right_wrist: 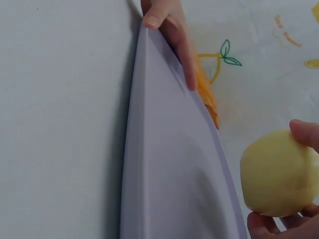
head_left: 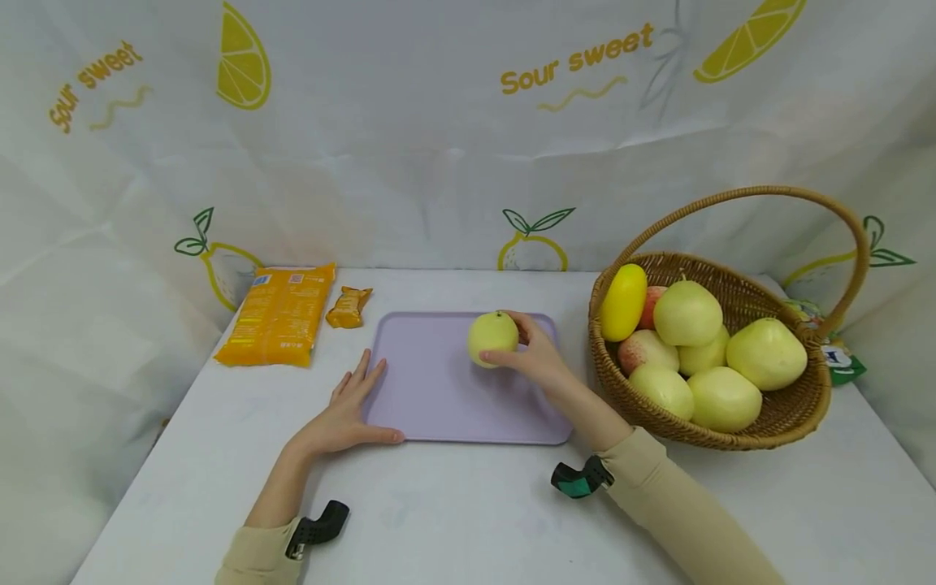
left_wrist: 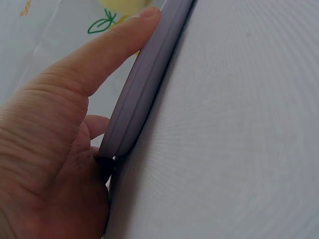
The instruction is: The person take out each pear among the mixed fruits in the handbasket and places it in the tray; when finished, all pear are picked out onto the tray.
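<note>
My right hand point(head_left: 537, 353) grips a round yellow-green fruit point(head_left: 491, 338) with a short stem, thumb on the near side and fingers behind. The fruit is held above the right half of a pale purple tray point(head_left: 439, 406); in the right wrist view the fruit point(right_wrist: 276, 174) shows apart from the tray's surface. At the tray's near left corner, my left hand point(head_left: 344, 418) rests with fingers spread along the left edge and thumb stretched along the near rim. In the left wrist view that thumb point(left_wrist: 114, 50) lies against the tray's rim point(left_wrist: 134, 104).
A wicker basket point(head_left: 720, 439) with a tall handle stands on the right, holding several yellow-green fruits, a peach point(head_left: 647, 352) and a yellow oval fruit point(head_left: 624, 302). Behind it lies a green packet point(head_left: 844, 363). An orange bag point(head_left: 281, 317) and a small orange packet point(head_left: 348, 307) lie at the back left.
</note>
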The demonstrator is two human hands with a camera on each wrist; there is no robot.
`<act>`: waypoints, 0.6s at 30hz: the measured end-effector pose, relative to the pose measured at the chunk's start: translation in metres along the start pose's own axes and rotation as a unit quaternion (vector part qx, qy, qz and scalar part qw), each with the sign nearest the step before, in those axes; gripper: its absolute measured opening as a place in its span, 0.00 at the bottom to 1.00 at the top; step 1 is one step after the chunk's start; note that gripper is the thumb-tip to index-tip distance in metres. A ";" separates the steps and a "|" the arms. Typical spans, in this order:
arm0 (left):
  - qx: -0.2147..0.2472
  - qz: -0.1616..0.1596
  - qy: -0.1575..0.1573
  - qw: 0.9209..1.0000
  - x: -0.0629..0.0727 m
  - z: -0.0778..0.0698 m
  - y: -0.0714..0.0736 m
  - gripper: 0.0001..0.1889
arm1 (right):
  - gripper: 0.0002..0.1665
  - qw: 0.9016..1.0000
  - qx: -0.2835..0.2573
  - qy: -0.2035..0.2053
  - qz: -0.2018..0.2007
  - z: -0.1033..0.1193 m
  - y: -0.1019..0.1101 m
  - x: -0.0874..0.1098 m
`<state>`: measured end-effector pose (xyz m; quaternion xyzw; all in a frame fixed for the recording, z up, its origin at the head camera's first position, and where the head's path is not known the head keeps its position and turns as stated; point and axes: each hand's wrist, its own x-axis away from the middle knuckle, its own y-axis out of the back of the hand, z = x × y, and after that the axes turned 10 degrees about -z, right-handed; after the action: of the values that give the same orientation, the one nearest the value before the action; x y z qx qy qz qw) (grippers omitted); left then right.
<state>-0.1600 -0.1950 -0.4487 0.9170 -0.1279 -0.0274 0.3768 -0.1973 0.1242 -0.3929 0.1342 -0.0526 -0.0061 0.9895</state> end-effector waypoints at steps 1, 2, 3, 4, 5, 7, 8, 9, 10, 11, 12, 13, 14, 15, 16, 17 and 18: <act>0.001 0.000 0.000 1.000 0.000 0.000 0.000 0.63 | 0.50 1.000 0.003 0.003 -0.002 0.000 -0.004 -0.002; 0.003 0.000 0.001 1.000 0.000 -0.001 0.000 0.63 | 0.50 1.000 0.008 0.005 -0.003 0.000 -0.007 -0.005; 0.004 0.001 0.001 1.000 0.000 -0.001 0.000 0.63 | 0.50 1.000 0.013 0.007 -0.003 0.000 -0.011 -0.007; 0.004 0.001 0.001 1.000 0.000 -0.001 0.000 0.63 | 0.50 1.000 0.014 0.008 -0.003 -0.001 -0.014 -0.009; 0.005 0.001 0.001 1.000 0.000 -0.001 0.000 0.63 | 0.50 1.000 0.015 0.007 -0.003 -0.001 -0.018 -0.011; 0.004 0.002 0.000 1.000 0.000 -0.001 0.000 0.63 | 0.50 1.000 0.015 0.010 -0.002 -0.001 -0.024 -0.014; 0.004 0.003 0.000 1.000 0.000 -0.001 0.000 0.63 | 0.49 1.000 0.013 0.010 0.000 -0.001 -0.027 -0.016; 0.004 0.003 0.000 1.000 0.000 -0.001 0.000 0.63 | 0.49 1.000 0.011 0.011 0.000 -0.002 -0.030 -0.017; 0.004 0.003 0.000 1.000 0.000 -0.001 0.000 0.63 | 0.49 1.000 0.008 0.012 0.001 -0.002 -0.033 -0.019; 0.004 0.003 0.001 1.000 0.000 0.000 0.000 0.63 | 0.49 1.000 0.005 0.013 0.001 -0.002 -0.036 -0.020; 0.003 0.003 0.001 1.000 0.000 0.000 0.000 0.63 | 0.49 1.000 0.003 0.015 0.002 -0.002 -0.039 -0.022; 0.003 0.003 0.001 1.000 0.000 0.000 0.000 0.63 | 0.49 1.000 0.002 0.018 0.001 -0.002 -0.042 -0.024; 0.002 0.002 0.001 1.000 0.000 0.000 0.000 0.63 | 0.49 1.000 -0.001 0.019 0.001 -0.002 -0.044 -0.025; 0.002 0.002 0.002 1.000 0.000 0.000 0.000 0.63 | 0.48 1.000 -0.002 0.021 -0.001 -0.002 -0.047 -0.027; 0.002 0.002 0.002 1.000 0.000 0.000 0.000 0.63 | 0.48 1.000 -0.003 0.023 -0.003 -0.002 -0.050 -0.028; 0.001 0.002 0.002 1.000 0.000 0.000 0.000 0.63 | 0.48 1.000 -0.002 0.025 -0.006 -0.001 -0.053 -0.029; 0.001 0.003 0.001 1.000 0.000 0.000 0.001 0.63 | 0.48 1.000 -0.001 0.028 -0.007 -0.001 -0.056 -0.030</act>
<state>-0.1605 -0.1954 -0.4485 0.9172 -0.1298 -0.0249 0.3759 -0.2271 0.0715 -0.4114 0.1334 -0.0243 -0.0096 0.9907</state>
